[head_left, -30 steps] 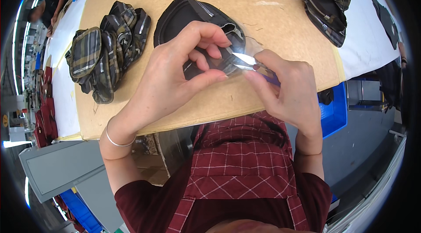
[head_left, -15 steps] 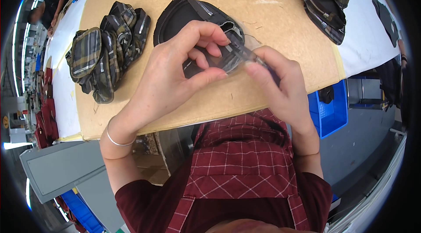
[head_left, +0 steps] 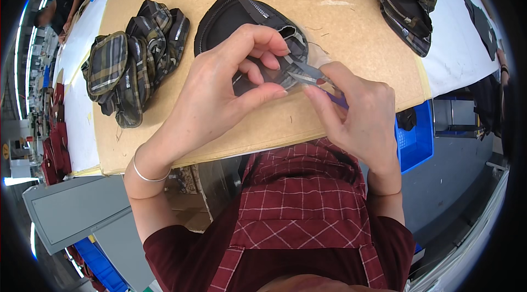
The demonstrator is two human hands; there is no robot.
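Observation:
A black zippered pouch piece (head_left: 222,27) with a rounded outline lies in front of me, its zip running along the edge. My left hand (head_left: 233,69), with a thin bangle at the wrist, is curled around the pouch's near right end. Dark material shows between its thumb and bent fingers. My right hand (head_left: 357,105) holds a pair of thread snips (head_left: 307,75) with metal blades and a purple handle. The blades are parted and point left at the pouch edge, close to my left fingertips. My left hand hides much of the pouch.
Plaid zippered pouches (head_left: 134,61) are heaped at the left of the tan work board (head_left: 340,34). More dark pouches (head_left: 395,1) lie at the far right. A blue bin (head_left: 417,143) stands below the right edge. Another person (head_left: 66,9) is at the far left.
My right hand has shifted a little right and turned, so the snips, blurred before, now show with parted blades. My left hand has hardly moved at the pouch.

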